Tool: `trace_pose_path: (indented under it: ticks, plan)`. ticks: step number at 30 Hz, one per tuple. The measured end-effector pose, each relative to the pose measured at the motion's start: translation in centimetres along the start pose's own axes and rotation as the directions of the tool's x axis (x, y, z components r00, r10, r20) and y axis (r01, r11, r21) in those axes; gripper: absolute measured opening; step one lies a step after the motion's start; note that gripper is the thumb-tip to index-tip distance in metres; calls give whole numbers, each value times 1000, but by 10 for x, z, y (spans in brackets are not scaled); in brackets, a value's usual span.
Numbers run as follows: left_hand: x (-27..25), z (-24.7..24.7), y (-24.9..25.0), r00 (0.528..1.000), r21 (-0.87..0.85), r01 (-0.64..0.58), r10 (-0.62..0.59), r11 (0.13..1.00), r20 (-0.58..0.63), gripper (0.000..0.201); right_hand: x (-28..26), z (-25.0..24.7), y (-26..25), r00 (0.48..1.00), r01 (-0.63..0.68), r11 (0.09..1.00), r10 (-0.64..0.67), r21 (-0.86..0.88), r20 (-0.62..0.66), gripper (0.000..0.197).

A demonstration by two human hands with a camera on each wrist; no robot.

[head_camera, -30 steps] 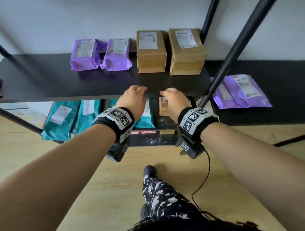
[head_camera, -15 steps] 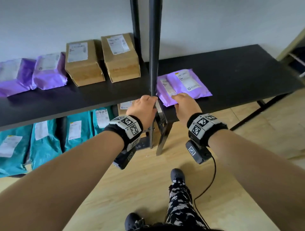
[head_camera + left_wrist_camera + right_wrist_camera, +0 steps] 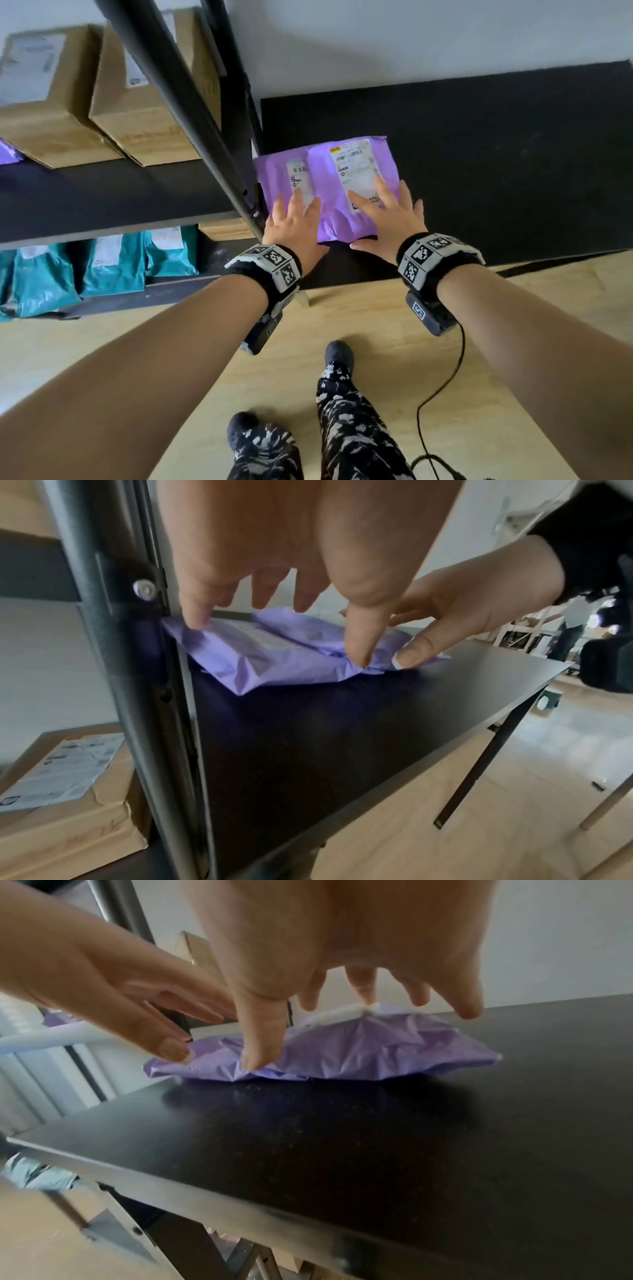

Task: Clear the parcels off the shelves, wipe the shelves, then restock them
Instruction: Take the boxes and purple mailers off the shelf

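Two purple mailer parcels (image 3: 322,178) lie overlapped on the black table (image 3: 479,154), just right of the shelf's black upright post (image 3: 191,113). My left hand (image 3: 296,219) is spread over their near left part, fingers straight. In the left wrist view its thumb tip touches the crumpled near edge of the purple parcels (image 3: 274,666). My right hand (image 3: 387,209) is spread over the right parcel's label, and its thumb sits at the near edge of the purple parcels (image 3: 377,1053). Neither hand grips anything.
Two cardboard boxes (image 3: 147,113) stand on the black upper shelf (image 3: 102,195) at the left. Several teal mailers (image 3: 113,263) lie on the lower shelf, with another cardboard box (image 3: 68,791) beside the post. My legs stand on the wooden floor (image 3: 513,394).
My view and both hands have swung right, from the shelf's front edge to the purple parcels on the table. The curled fingers have opened and spread over the parcels.
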State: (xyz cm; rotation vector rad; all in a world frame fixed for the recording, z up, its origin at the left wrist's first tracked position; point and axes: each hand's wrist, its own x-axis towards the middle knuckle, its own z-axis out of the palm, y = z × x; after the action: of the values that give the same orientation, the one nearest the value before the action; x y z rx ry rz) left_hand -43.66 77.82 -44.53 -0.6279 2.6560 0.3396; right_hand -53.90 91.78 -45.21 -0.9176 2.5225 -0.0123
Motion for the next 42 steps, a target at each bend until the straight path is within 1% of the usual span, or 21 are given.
trace_pose_path:
  ticks: [3, 6, 9, 15, 19, 28, 32, 36, 42]
  plan:
    - [11, 7, 3, 998, 67, 48, -50, 997, 39, 93, 14, 3, 5, 996, 74, 996, -76, 39, 38, 84]
    - [18, 14, 2, 996, 79, 60, -65, 995, 56, 92, 18, 5, 7, 994, 103, 993, -105, 50, 43, 77]
    - [23, 19, 1, 997, 71, 54, -57, 996, 42, 84, 19, 8, 9, 992, 129, 991, -129, 43, -1, 69]
    - [24, 19, -1, 998, -1, 44, -44, 999, 37, 63, 17, 11, 11, 984, 169, 986, -168, 10, -65, 65]
    - [23, 23, -2, 1000, 60, 6, -8, 998, 28, 57, 13, 11, 10, 980, 172, 985, -171, 2, -96, 62]
    - [13, 11, 7, 999, 155, -19, 13, 988, 39, 58, 3, 12, 13, 974, 172, 985, -170, -2, -147, 55]
    - [4, 4, 13, 1000, 148, -22, 21, 989, 7, 57, -3, 10, 13, 966, 172, 985, -168, 5, -197, 52]
    - [-8, -2, 18, 999, 133, -40, 42, 990, -15, 61, -13, 8, 12, 941, 193, 981, -179, 24, -286, 48]
    - [-39, -11, 20, 993, 134, -76, 87, 988, -83, 66, -45, 2, 5, 942, 139, 990, -132, 0, -310, 46]
